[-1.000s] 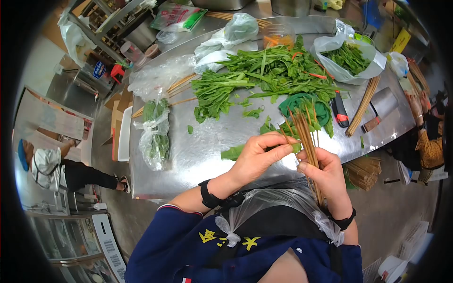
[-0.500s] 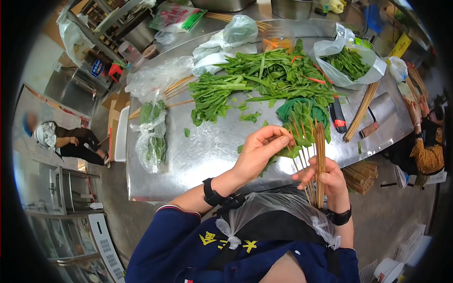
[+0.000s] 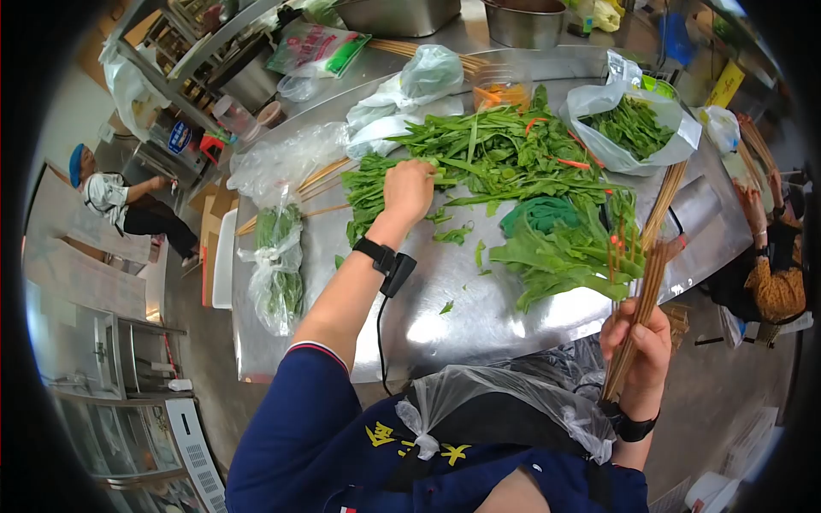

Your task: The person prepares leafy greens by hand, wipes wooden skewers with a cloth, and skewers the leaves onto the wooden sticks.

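Observation:
My right hand (image 3: pixel 637 342) is closed around a bundle of wooden skewers (image 3: pixel 652 286) near the table's front edge. Green leaves (image 3: pixel 569 256) hang threaded on several skewer tips and spread leftward over the table. My left hand (image 3: pixel 409 190) reaches onto a bunch of leafy greens (image 3: pixel 369 192), fingers curled at the stems and partly hidden. Just behind lies a larger heap of leafy greens (image 3: pixel 513 141) with orange-red strips. A dark green bundle (image 3: pixel 549 215) sits beside the threaded leaves.
A plastic-lined container of greens (image 3: pixel 629 124) stands at the back right, above loose skewers (image 3: pixel 665 201). To the left lie a bagged bunch of greens (image 3: pixel 278 256) and clear plastic bags (image 3: pixel 295 154). One person (image 3: pixel 115 197) is at far left, another (image 3: pixel 774 265) at right.
My left hand has left the skewers and gone up and left to the bunch of greens. The right hand, with the skewers, has shifted right and slightly down. The person at left has moved.

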